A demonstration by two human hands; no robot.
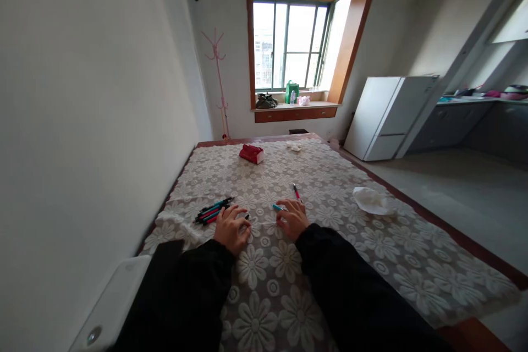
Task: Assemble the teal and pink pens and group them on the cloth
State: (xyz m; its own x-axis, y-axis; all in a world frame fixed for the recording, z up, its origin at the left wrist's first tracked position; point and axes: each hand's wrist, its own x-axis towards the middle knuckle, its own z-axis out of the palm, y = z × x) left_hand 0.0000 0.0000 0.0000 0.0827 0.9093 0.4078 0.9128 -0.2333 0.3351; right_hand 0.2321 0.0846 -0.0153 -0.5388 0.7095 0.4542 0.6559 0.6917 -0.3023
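Note:
My left hand (233,230) rests on the lace tablecloth with its fingers curled. A small black tip of something (247,216) shows between its thumb and forefinger; the rest is hidden. Just left of that hand lies a pile of pens (211,211) in black, teal and pink-red. My right hand (293,219) is closed in a pinch on a teal pen piece (278,207), whose end points out to the left. Beyond the right fingers a pink and black pen (296,191) lies by itself on the cloth. The two hands are apart.
The flower-patterned tablecloth (256,313) covers a long table. A red tissue pack (251,154) and a crumpled white tissue (294,146) lie toward the far end. A white paper-like piece (372,201) is on the right. A white object (117,302) stands at lower left, beside the wall.

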